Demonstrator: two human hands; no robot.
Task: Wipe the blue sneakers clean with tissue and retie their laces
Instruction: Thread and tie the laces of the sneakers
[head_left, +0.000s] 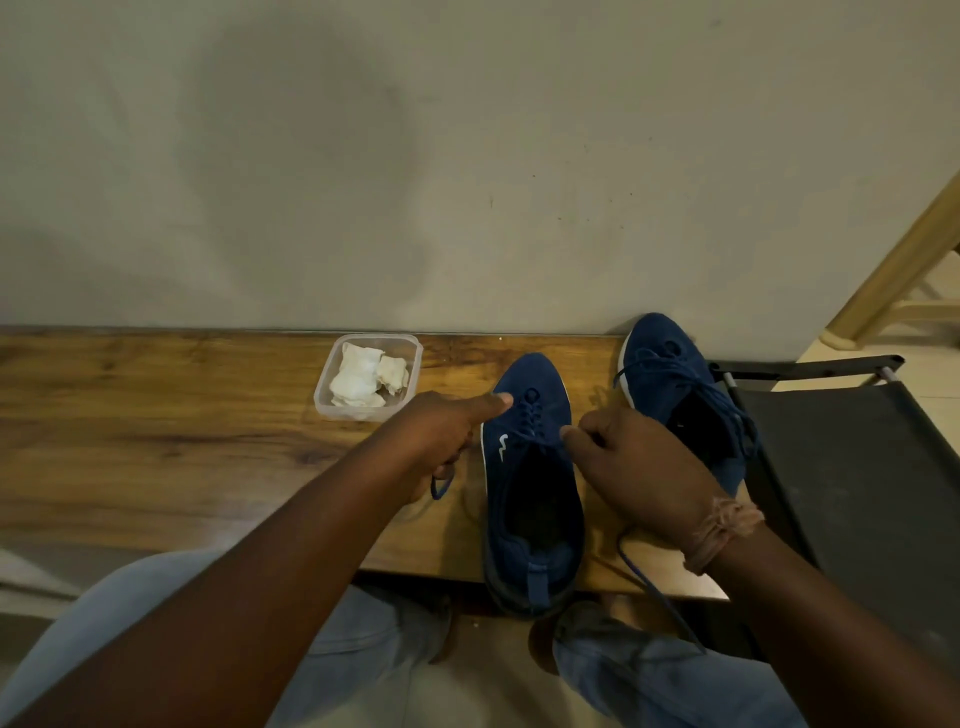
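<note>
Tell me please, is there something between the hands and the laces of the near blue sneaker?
Nothing visible does. The left hand already grips one lace end beside the near sneaker, its index finger resting by the eyelets, and the right hand pinches the other lace end. The tissue container and the far sneaker stand aside.

bare forearms, frayed pinkish wristband (724, 525), light-blue jeans (130, 597)

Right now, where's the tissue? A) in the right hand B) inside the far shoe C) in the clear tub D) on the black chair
C: the crumpled white tissue sits in the clear tub on the bench, left of the near shoe.
</note>
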